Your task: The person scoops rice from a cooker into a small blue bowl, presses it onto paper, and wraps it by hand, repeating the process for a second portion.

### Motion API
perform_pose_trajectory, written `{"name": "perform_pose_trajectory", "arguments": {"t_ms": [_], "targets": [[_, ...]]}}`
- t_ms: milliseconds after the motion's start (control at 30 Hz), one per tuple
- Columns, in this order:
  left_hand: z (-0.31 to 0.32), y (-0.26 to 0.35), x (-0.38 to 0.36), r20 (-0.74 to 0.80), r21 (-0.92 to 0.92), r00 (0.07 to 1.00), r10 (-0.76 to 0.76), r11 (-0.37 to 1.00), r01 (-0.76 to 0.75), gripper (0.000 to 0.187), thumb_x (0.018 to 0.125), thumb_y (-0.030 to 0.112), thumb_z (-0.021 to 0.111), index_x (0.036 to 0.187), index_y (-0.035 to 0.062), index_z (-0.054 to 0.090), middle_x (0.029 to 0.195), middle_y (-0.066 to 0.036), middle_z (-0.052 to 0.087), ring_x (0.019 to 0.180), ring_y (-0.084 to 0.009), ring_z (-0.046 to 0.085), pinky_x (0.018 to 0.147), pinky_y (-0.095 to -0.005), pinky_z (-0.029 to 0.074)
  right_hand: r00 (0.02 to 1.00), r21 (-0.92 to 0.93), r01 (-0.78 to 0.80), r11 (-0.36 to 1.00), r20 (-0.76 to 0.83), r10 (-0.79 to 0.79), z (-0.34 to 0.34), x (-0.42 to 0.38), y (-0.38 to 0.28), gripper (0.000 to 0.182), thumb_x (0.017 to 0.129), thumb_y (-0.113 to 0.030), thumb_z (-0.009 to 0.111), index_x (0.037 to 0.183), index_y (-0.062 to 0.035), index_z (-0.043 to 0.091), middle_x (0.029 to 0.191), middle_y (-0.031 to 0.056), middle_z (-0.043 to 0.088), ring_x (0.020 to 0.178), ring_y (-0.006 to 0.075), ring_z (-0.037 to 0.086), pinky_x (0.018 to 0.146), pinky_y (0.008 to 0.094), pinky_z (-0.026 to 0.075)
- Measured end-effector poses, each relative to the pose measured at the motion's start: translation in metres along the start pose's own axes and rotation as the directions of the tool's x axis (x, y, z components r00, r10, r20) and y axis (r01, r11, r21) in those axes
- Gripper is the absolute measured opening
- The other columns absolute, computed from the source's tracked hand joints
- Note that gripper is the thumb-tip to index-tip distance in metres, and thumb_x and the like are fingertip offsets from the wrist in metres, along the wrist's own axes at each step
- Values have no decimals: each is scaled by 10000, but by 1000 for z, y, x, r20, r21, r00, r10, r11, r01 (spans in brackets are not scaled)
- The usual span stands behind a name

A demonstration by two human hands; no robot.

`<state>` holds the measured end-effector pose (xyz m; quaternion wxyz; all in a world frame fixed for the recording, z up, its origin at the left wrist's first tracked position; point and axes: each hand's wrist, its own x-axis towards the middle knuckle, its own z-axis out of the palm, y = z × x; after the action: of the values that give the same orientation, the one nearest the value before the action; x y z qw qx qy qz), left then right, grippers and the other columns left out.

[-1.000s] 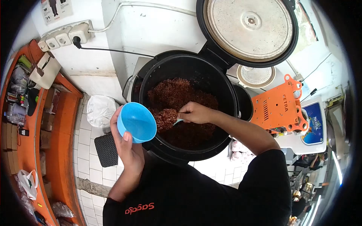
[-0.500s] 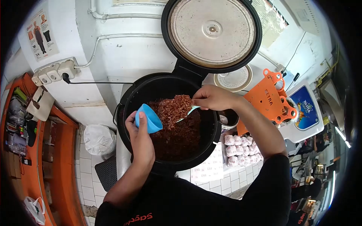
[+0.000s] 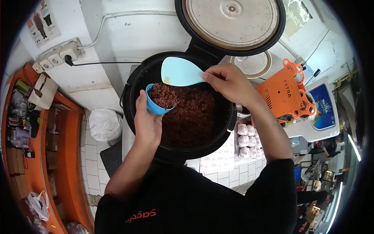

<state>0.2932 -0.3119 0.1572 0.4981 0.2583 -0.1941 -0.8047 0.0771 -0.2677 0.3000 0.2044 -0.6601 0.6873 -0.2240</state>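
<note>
My left hand (image 3: 147, 121) is wrapped round a blue cup (image 3: 156, 109), which leans to the right and is heaped with reddish-brown rice (image 3: 163, 96). In my right hand (image 3: 230, 81) is the handle of a pale turquoise rice paddle (image 3: 181, 72); its broad blade is raised above the cup, with a few yellowish grains or marks near its edge. Both hands are over a large black rice cooker (image 3: 230, 128), where more dark red-brown rice (image 3: 191, 117) lies. The cooker's round lid (image 3: 233, 19) stands open behind it.
Right of the cooker are an orange machine (image 3: 282, 91), several paper-wrapped bundles (image 3: 249, 141) and printed wrapping paper (image 3: 218, 158). An orange shelf unit (image 3: 70, 167) and a white bag (image 3: 105, 124) are at the left. The cooker's cord (image 3: 105, 62) runs to a wall socket strip (image 3: 58, 56).
The heap of rice on the paddle has gone into the blue cup, which is now full. The paddle has risen and turned, its blade nearly bare. The view has shifted slightly.
</note>
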Motion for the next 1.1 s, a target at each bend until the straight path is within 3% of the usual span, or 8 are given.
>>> {"name": "perform_pose_trajectory", "arguments": {"t_ms": [67, 167, 233, 300, 467, 667, 767, 1100], "targets": [[-3, 6, 3, -24, 55, 992, 125, 991, -124, 459, 1093, 428, 420, 1341, 51, 502, 1330, -113, 600, 1255, -219, 585, 1091, -415, 459, 976, 338, -207, 918, 131, 172, 18, -1, 29, 345, 957, -323, 673, 859, 1, 740, 656, 126, 651, 595, 190, 609, 625, 332, 474], [-8, 13, 0, -23, 161, 954, 299, 943, -291, 431, 1094, 395, 439, 1359, 55, 428, 1343, -125, 551, 1262, -220, 563, 1083, -407, 462, 984, -21, -81, 997, 158, 83, 40, -5, 48, 310, 957, -313, 658, 891, -30, 767, 712, 126, 697, 638, 230, 663, 646, 356, 501], [1, 19, -6, -38, 178, 930, 366, 918, -354, 455, 1087, 385, 473, 1390, 58, 385, 1349, -127, 517, 1267, -213, 540, 1065, -393, 463, 945, -321, 198, 926, 313, -93, 62, -8, 65, 272, 924, -308, 659, 895, -63, 776, 779, 164, 708, 788, 358, 703, 715, 460, 539], [-1, 15, -7, -14, 226, 920, 391, 898, -378, 475, 1090, 393, 460, 1414, 61, 356, 1372, -138, 494, 1280, -225, 531, 1068, -385, 460, 852, -438, 286, 852, 524, -17, 90, -4, 69, 272, 918, -303, 655, 890, -58, 769, 774, 162, 709, 798, 374, 694, 730, 472, 544], [0, 14, -11, 16, 255, 925, 381, 893, -372, 480, 1097, 395, 438, 1426, 55, 350, 1385, -142, 490, 1281, -220, 530, 1080, -381, 451, 731, -135, 234, 963, 677, -83, 164, 14, 86, 273, 934, -295, 656, 879, -49, 762, 727, 172, 686, 699, 328, 674, 669, 445, 502], [-4, 16, -13, 16, 239, 899, 438, 871, -429, 479, 1102, 389, 423, 1430, 48, 347, 1393, -153, 483, 1298, -227, 520, 1087, -388, 449, 741, 185, 83, 979, 646, -185, 180, 31, 110, 349, 986, -303, 644, 879, 14, 744, 621, 80, 594, 578, 157, 519, 595, 369, 428], [-4, 19, -15, 9, 187, 895, 445, 879, -439, 485, 1101, 390, 424, 1432, 45, 346, 1394, -148, 485, 1295, -230, 521, 1092, -395, 445, 711, 167, -175, 970, 703, 7, 151, 31, 87, 392, 995, -365, 644, 910, -1, 763, 634, 20, 579, 599, 120, 514, 596, 331, 425], [-8, 19, -17, -46, 196, 902, 428, 890, -413, 470, 1081, 373, 490, 1403, 53, 370, 1369, -136, 493, 1260, -211, 527, 1067, -382, 443, 939, 218, -172, 961, 330, 93, 68, -2, 54, 350, 1030, -305, 611, 921, 2, 739, 610, -5, 556, 562, 82, 487, 555, 292, 407]]}}
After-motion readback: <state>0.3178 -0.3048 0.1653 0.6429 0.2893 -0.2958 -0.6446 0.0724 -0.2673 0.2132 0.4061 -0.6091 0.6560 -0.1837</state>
